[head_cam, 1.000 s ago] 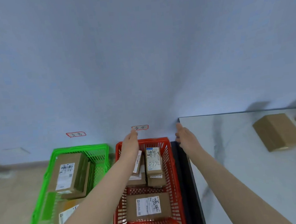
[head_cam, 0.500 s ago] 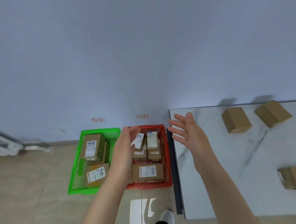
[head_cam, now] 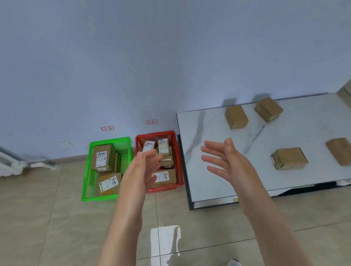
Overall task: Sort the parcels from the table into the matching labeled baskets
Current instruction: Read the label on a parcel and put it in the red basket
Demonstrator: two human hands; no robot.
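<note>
A person's two bare hands reach forward, fingers spread, holding nothing. The left hand [head_cam: 145, 170] shows in front of a red plastic mesh basket [head_cam: 177, 154] of labelled cardboard parcels [head_cam: 163, 177]. Just beside it sits a green plastic mesh basket [head_cam: 87, 182] with more. The right hand [head_cam: 226, 162] is over a white marble-patterned table [head_cam: 208, 189] bearing four plain brown cardboard boxes [head_cam: 289, 158].

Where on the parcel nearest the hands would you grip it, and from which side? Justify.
Grip the parcel across its two long sides, coming from above with the right hand, open and closest. It lies flat on the table, apart from the other parcels, so both sides look free.
</note>
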